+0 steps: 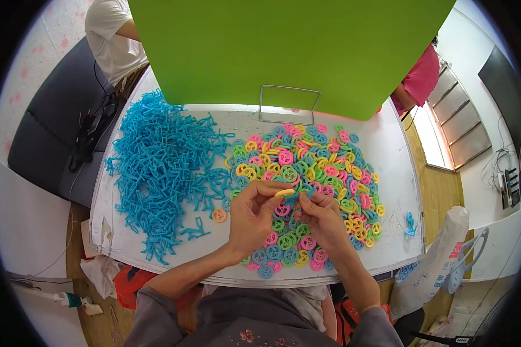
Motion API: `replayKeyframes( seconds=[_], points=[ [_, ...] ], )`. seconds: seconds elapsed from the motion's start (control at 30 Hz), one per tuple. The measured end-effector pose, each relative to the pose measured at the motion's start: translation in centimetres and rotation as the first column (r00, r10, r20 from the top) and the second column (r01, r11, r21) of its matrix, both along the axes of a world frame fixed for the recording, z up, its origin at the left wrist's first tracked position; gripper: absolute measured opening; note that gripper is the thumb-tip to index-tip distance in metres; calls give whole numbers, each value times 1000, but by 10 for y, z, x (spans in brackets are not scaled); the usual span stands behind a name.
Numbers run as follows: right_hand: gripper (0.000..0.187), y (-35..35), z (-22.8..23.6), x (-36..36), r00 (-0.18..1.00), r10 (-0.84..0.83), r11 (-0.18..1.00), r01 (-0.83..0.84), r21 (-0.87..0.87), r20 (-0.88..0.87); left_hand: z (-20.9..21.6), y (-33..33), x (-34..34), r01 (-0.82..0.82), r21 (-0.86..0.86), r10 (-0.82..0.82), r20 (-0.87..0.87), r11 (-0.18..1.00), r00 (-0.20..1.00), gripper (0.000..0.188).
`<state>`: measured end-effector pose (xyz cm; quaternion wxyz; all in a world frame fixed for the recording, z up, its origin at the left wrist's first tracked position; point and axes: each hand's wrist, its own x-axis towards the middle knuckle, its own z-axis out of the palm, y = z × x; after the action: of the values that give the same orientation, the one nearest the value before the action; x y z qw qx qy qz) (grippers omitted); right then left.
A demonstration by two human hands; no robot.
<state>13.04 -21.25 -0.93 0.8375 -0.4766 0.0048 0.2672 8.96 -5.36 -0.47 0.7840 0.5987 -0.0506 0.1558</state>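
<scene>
Above the wheel pile, my left hand [251, 217] pinches a small yellow plastic wheel [283, 193] between thumb and fingers. Close beside it, my right hand [324, 218] is closed on a small blue plastic piece [306, 195], partly hidden by the fingertips. The wheel and the blue piece meet or nearly meet; I cannot tell whether they are joined. Under and around both hands spreads a pile of spoked wheels [353, 173] in pink, yellow, green and blue. A heap of blue branched plastic pieces [162, 156] covers the table's left side.
A green board [295, 52] with a wire stand [290, 104] rises at the white table's [396, 156] far side. An orange disc [219, 215] lies between the piles. A white bag [437, 266] stands at right. People sit at far left and far right, partly hidden.
</scene>
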Motion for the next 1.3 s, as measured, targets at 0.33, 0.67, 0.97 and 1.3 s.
replayKeyframes(
  seconds=[0.33, 0.67, 0.97, 1.3],
  points=[
    [17, 4, 8, -6, 903, -50, 951, 174, -256, 426, 4, 4, -4, -23, 5, 24, -132, 1000, 991, 6],
    [14, -1, 8, 0, 594, -54, 932, 319, -174, 803, -5, 12, -2, 86, 47, -87, 13, 995, 996, 12],
    [28, -6, 19, 0, 568, 37, 899, 341, -275, 823, 5, 16, 3, 162, 383, -171, -11, 909, 985, 29],
    [38, -7, 17, 2, 649, -30, 916, 322, -238, 760, -2, 9, 4, 258, 34, -241, -255, 966, 937, 24]
  ],
)
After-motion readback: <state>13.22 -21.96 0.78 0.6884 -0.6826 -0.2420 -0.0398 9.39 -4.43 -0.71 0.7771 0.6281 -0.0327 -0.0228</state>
